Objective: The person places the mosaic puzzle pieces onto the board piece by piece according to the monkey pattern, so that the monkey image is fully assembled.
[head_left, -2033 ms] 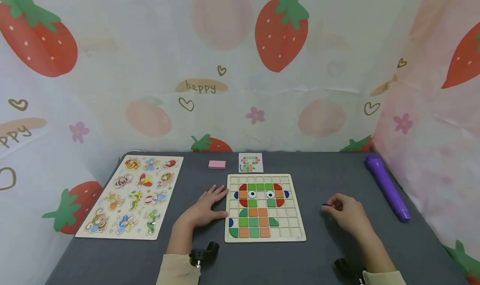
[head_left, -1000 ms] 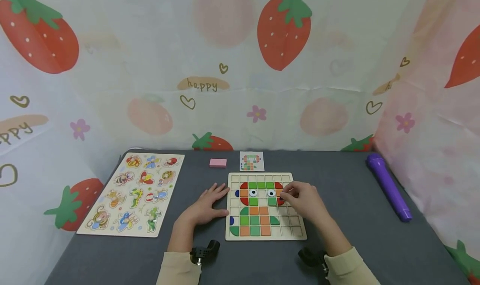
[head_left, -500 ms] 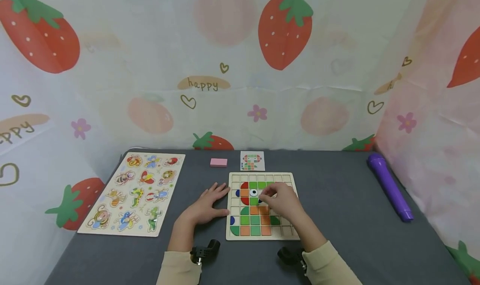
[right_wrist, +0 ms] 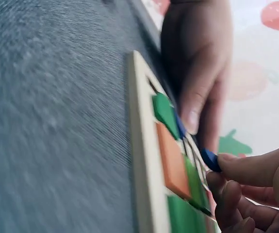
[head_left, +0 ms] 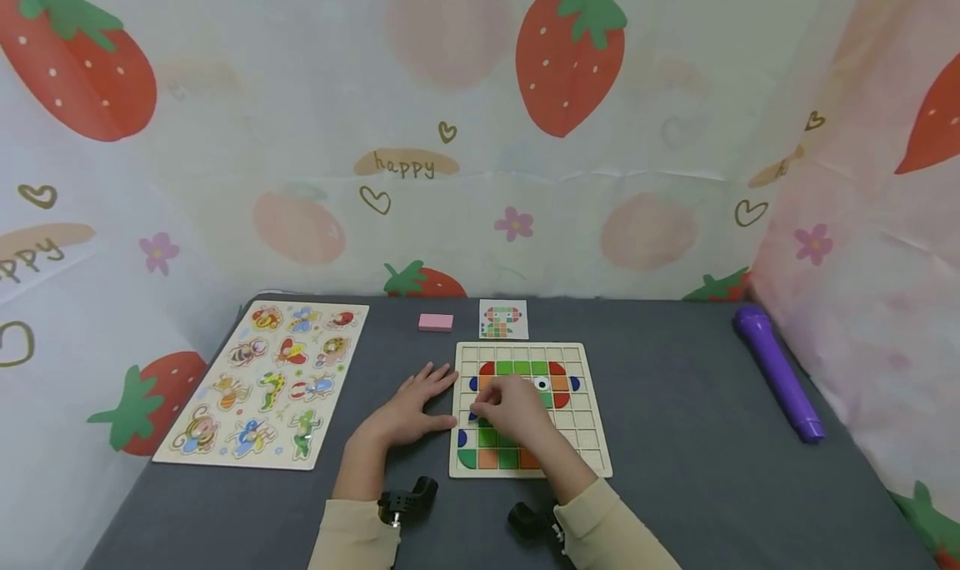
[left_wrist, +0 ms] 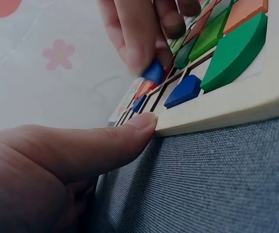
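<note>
A wooden grid board (head_left: 592,437) holds coloured tiles, with an orange, green and red face and two eye tiles in its upper half. My right hand (head_left: 517,407) is over the board's left part and pinches a small blue piece (left_wrist: 154,72) between thumb and fingers, close above the grid. It hides several tiles in the head view. My left hand (head_left: 408,407) lies with spread fingers beside the board, its thumb (left_wrist: 134,131) touching the left edge. In the left wrist view, a blue rounded tile (left_wrist: 184,91) sits beside a green quarter-round tile (left_wrist: 236,53).
Behind the board lies a pattern card (head_left: 503,320), with a pink block (head_left: 436,322) to its left. An insect puzzle board (head_left: 258,387) occupies the table's left side. A purple cylindrical object with a wider head (head_left: 780,378) lies at the right.
From the right of the board, my right hand has moved left across it, carrying the blue piece to the left columns. The left hand has stayed at the board's edge.
</note>
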A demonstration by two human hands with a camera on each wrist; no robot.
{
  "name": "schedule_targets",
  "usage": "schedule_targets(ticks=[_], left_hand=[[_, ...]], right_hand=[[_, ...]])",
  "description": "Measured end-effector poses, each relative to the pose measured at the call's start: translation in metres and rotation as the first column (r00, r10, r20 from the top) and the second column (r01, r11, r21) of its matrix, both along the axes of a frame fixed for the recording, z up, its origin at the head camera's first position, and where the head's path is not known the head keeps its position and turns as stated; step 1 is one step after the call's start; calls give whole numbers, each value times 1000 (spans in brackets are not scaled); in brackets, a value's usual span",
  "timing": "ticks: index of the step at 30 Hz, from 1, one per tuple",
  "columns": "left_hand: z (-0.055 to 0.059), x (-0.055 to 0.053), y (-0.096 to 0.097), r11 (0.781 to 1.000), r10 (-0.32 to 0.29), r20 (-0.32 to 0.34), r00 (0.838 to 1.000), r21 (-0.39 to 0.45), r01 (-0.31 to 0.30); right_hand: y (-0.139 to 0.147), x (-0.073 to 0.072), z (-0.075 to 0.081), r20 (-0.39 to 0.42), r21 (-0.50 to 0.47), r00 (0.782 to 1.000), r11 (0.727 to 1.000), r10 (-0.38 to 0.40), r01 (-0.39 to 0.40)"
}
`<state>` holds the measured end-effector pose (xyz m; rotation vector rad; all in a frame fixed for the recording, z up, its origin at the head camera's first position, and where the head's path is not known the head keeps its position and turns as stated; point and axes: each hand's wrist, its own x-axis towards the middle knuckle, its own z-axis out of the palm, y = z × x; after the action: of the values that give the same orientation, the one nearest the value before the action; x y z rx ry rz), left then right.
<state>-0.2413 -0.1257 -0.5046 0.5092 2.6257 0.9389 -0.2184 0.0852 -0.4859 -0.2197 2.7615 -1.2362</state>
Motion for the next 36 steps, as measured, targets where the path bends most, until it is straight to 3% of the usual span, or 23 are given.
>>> schedule_targets(ticks=[7,16,25,32,36], left_hand=[[-1,1,3,1000,7,8,1000,-3,-7],[1,2,8,1000,-4,13,1000,-11,4],[0,-3,7,1000,4,17,1000,-19,-4],[-7,-4,8,1000,-15,11,1000,-20,15],[-5,-1,4,1000,28,30,999,8,-28]], right_hand=[[-14,-1,-1,2,91,1000,996,10,-10],[-20,2,9,47,172,999,985,14,-22],[-13,-1,12,64,119,997,992,34,-41],[18,11,12,25,57,999,998,-27,25],[40,17,16,6,33,999,998,-49,48]])
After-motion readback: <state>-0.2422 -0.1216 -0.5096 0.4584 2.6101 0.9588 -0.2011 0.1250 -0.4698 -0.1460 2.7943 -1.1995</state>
